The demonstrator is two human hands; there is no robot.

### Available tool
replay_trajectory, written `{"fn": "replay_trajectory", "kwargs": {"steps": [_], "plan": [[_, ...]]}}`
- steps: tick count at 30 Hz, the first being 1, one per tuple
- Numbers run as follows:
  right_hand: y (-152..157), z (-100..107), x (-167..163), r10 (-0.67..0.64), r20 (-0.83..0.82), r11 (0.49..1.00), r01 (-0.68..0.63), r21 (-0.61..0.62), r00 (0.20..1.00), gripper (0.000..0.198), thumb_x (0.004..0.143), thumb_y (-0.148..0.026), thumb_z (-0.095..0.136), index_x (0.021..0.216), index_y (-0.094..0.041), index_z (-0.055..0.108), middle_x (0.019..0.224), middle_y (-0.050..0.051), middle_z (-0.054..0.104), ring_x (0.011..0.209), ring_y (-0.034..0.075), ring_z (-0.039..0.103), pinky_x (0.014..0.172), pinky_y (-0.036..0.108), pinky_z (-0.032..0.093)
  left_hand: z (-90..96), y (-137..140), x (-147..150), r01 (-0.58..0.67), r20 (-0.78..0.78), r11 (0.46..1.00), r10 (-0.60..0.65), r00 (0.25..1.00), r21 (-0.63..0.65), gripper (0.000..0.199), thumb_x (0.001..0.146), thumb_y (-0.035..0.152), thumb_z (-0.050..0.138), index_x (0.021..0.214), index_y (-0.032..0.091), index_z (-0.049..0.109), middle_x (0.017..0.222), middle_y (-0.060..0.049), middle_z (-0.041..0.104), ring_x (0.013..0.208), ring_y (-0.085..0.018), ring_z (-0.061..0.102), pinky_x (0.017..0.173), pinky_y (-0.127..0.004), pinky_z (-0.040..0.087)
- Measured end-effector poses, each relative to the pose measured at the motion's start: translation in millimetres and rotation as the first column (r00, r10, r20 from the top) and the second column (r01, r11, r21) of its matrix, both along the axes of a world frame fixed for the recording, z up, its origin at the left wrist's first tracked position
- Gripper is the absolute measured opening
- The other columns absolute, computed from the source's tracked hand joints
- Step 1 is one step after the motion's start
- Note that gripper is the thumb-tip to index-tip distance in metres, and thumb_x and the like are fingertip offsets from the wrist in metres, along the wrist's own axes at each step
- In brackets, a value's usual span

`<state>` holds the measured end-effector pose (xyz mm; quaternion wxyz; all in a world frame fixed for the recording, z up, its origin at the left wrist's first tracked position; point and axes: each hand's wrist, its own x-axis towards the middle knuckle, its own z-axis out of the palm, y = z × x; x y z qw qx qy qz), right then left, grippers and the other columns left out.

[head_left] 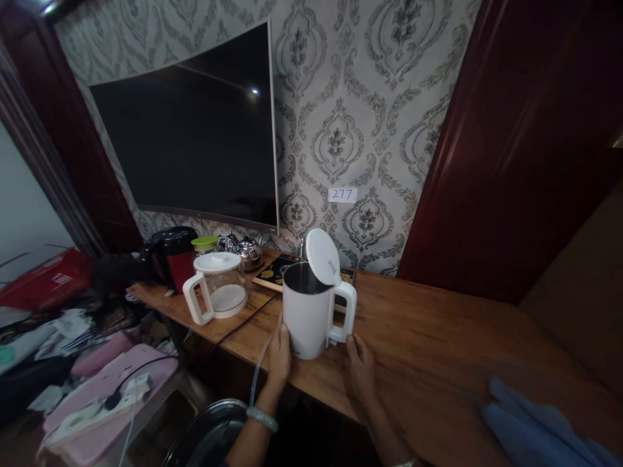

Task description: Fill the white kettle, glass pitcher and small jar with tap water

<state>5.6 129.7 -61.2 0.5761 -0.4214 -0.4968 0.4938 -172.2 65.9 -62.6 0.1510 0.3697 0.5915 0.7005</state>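
A white electric kettle [305, 324] is upright at the front part of the wooden table, its lid [323, 257] tilted up and its dark inside showing. My left hand [279, 350] is closed against the kettle's left side, low down. At the foot of the kettle's handle [349, 312], the curled fingers of my right hand [360, 363] touch it. Whether the kettle's base rests fully on the table I cannot tell. Left of it stands a clear glass jug [226, 292] with a white lid and white handle.
Behind the kettle lies a black induction cooker [272, 274]. Steel teapots [249, 251] and a red-and-black kettle [180, 259] stand farther left. A blue cloth [535, 425] lies on the wooden table [428, 337]. A pink stool [111, 389] bears a power strip; a dark basin [209, 431] sits below.
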Motion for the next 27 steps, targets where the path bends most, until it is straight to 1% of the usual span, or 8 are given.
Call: {"fn": "replay_trajectory", "kwargs": {"steps": [3, 6, 9, 12, 14, 19, 24, 27], "plan": [[1.1, 0.6, 1.2, 0.016, 0.012, 1.000, -0.016, 0.010, 1.000, 0.065, 0.072, -0.075, 0.066, 0.096, -0.015, 0.078, 0.103, 0.013, 0.079, 0.102, 0.033, 0.070, 0.092, 0.042, 0.053, 0.8, -0.2, 0.5, 0.007, -0.001, 1.000, -0.007, 1.000, 0.004, 0.079, 0.095, 0.071, 0.038, 0.146, 0.014, 0.054, 0.159, -0.015, 0.044, 0.152, -0.028, 0.034, 0.129, -0.045, 0.021], [0.8, 1.4, 1.3, 0.018, -0.001, 1.000, -0.018, -0.005, 1.000, 0.067, 0.071, -0.075, 0.067, 0.098, -0.015, 0.078, 0.105, 0.014, 0.079, 0.103, 0.033, 0.070, 0.093, 0.043, 0.052, 1.2, -0.2, 0.8, 0.014, 0.005, 1.000, -0.014, 1.000, 0.000, 0.082, 0.094, 0.073, 0.038, 0.148, 0.013, 0.052, 0.161, -0.015, 0.042, 0.154, -0.027, 0.032, 0.129, -0.043, 0.020], [-1.0, 3.5, 0.9, 0.013, -0.014, 1.000, -0.013, -0.010, 1.000, 0.068, 0.072, -0.075, 0.067, 0.100, -0.014, 0.077, 0.107, 0.014, 0.079, 0.105, 0.033, 0.070, 0.095, 0.043, 0.051, 2.0, -1.3, 1.0, 0.017, 0.008, 1.000, -0.017, 1.000, -0.014, 0.081, 0.093, 0.073, 0.042, 0.147, 0.014, 0.052, 0.161, -0.015, 0.042, 0.154, -0.028, 0.032, 0.129, -0.044, 0.020], [-2.2, 4.8, 1.4, 0.032, -0.018, 0.999, -0.033, -0.021, 0.999, 0.066, 0.072, -0.075, 0.066, 0.097, -0.015, 0.077, 0.105, 0.013, 0.079, 0.104, 0.032, 0.070, 0.094, 0.042, 0.051, 3.4, -3.1, 1.5, 0.030, -0.005, 0.999, -0.030, 1.000, -0.015, 0.077, 0.092, 0.071, 0.046, 0.147, 0.017, 0.053, 0.161, -0.013, 0.043, 0.153, -0.028, 0.034, 0.129, -0.045, 0.020], [-2.1, 3.9, 2.1, 0.049, -0.022, 0.998, -0.049, -0.032, 0.999, 0.065, 0.071, -0.075, 0.067, 0.096, -0.016, 0.077, 0.104, 0.013, 0.079, 0.104, 0.032, 0.070, 0.092, 0.041, 0.052, 4.1, -3.9, 2.0, 0.033, -0.010, 0.999, -0.033, 0.999, -0.027, 0.078, 0.091, 0.071, 0.048, 0.148, 0.018, 0.050, 0.162, -0.013, 0.042, 0.154, -0.028, 0.032, 0.129, -0.044, 0.020], [-2.1, 0.8, 2.5, -0.010, -0.016, 0.999, 0.009, -0.049, 1.000, 0.064, 0.068, -0.072, 0.071, 0.098, -0.016, 0.076, 0.107, 0.012, 0.078, 0.107, 0.032, 0.068, 0.093, 0.040, 0.051, 3.2, -2.6, 2.5, 0.027, -0.002, 0.998, -0.027, 1.000, -0.051, 0.083, 0.089, 0.072, 0.049, 0.151, 0.018, 0.045, 0.163, -0.013, 0.039, 0.156, -0.028, 0.024, 0.129, -0.045, 0.019], [-5.4, 6.7, 3.1, 0.055, -0.022, 0.998, -0.055, -0.006, 0.998, 0.055, 0.075, -0.068, 0.067, 0.092, -0.017, 0.077, 0.097, 0.010, 0.078, 0.096, 0.030, 0.070, 0.084, 0.038, 0.052, 1.1, -1.2, 2.0, 0.035, -0.009, 0.998, -0.036, 0.999, -0.051, 0.084, 0.089, 0.075, 0.046, 0.151, 0.018, 0.045, 0.163, -0.014, 0.039, 0.154, -0.029, 0.031, 0.128, -0.046, 0.020], [-5.9, 8.7, 3.2, 0.051, -0.018, 0.999, -0.051, 0.003, 0.999, 0.056, 0.073, -0.069, 0.069, 0.090, -0.016, 0.077, 0.094, 0.011, 0.078, 0.094, 0.030, 0.069, 0.084, 0.038, 0.052, 0.8, -1.2, 2.6, 0.036, -0.014, 0.998, -0.037, 0.999, -0.055, 0.082, 0.090, 0.074, 0.045, 0.149, 0.018, 0.048, 0.162, -0.014, 0.042, 0.154, -0.029, 0.031, 0.128, -0.046, 0.021]]}}
